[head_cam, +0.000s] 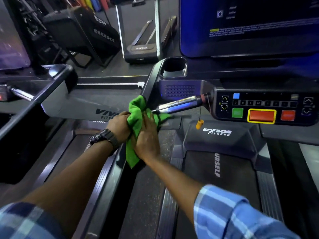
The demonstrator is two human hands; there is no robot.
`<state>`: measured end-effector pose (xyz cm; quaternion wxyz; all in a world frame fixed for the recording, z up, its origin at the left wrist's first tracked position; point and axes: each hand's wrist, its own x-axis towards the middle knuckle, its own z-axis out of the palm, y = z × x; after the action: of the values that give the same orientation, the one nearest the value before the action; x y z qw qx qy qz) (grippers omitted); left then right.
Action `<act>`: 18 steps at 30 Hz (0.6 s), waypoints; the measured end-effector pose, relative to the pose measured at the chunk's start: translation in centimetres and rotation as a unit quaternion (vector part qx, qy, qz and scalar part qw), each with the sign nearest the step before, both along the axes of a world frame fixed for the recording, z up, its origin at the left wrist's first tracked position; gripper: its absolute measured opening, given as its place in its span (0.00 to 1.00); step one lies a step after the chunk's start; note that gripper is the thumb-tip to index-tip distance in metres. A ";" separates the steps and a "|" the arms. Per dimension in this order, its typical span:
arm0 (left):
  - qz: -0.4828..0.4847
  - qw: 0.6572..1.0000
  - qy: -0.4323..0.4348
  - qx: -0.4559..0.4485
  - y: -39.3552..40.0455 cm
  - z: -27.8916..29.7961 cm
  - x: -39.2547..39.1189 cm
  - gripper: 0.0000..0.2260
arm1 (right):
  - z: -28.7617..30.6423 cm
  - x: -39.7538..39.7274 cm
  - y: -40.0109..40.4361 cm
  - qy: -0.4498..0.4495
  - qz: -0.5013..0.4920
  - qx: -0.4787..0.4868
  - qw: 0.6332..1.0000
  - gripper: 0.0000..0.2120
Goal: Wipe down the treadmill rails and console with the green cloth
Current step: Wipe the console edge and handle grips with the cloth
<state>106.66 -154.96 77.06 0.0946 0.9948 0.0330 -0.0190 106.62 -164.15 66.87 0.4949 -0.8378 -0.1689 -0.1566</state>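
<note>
Both your hands hold the green cloth (138, 116) bunched: left hand (119, 125) gripping, right hand (146, 135) pressing. Chrome grip (179, 104) just beyond; a loose corner could snag the yellow safety clip (199, 124) beneath it.

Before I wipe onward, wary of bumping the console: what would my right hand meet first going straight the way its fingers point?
Probably the chrome handlebar: the right hand points up over the green cloth toward it, though depth is unclear.

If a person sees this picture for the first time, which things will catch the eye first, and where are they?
The bright green cloth at the centre stands out first, bunched between the left hand and right hand beside the chrome handlebar. To the right, the console's big red button with a yellow border and the green button draw the eye. Above them glows a blue screen.
</note>
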 end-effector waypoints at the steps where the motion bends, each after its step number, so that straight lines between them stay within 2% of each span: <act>1: 0.023 1.000 -0.004 -0.007 0.0 0.1 0.3 0.17 | 0.2 2.0 0.0 -0.037 -0.019 -0.096 0.994 0.30; 3: 0.043 0.999 -0.013 -0.001 0.0 -0.3 1.3 0.10 | 1.2 5.7 -1.0 -0.047 -0.044 -0.259 0.964 0.29; 6: -0.003 0.999 -0.038 -0.013 -0.3 -1.5 2.6 0.11 | 2.4 9.4 -3.9 -0.032 -0.036 -0.410 0.911 0.26; 8: -0.016 0.999 -0.042 -0.010 -0.6 -2.2 3.5 0.13 | 2.6 9.9 -6.5 -0.081 -0.021 -0.448 0.890 0.22; 11: -0.008 0.999 -0.036 0.000 -1.2 -2.4 4.2 0.15 | 3.8 9.7 -12.0 -0.093 -0.010 -0.491 0.866 0.27; 15: -0.009 1.000 -0.006 -0.002 -1.2 -2.2 5.0 0.13 | 7.4 12.3 -17.5 -0.031 -0.033 -0.559 0.828 0.29; 18: -0.021 1.000 -0.003 0.004 -1.8 -2.1 6.1 0.15 | 8.2 13.6 -15.2 0.019 0.005 -0.570 0.821 0.28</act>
<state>112.76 -156.81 74.94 0.0901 0.9957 0.0119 -0.0174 120.18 -179.35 75.11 -0.0671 -0.9724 -0.2230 -0.0139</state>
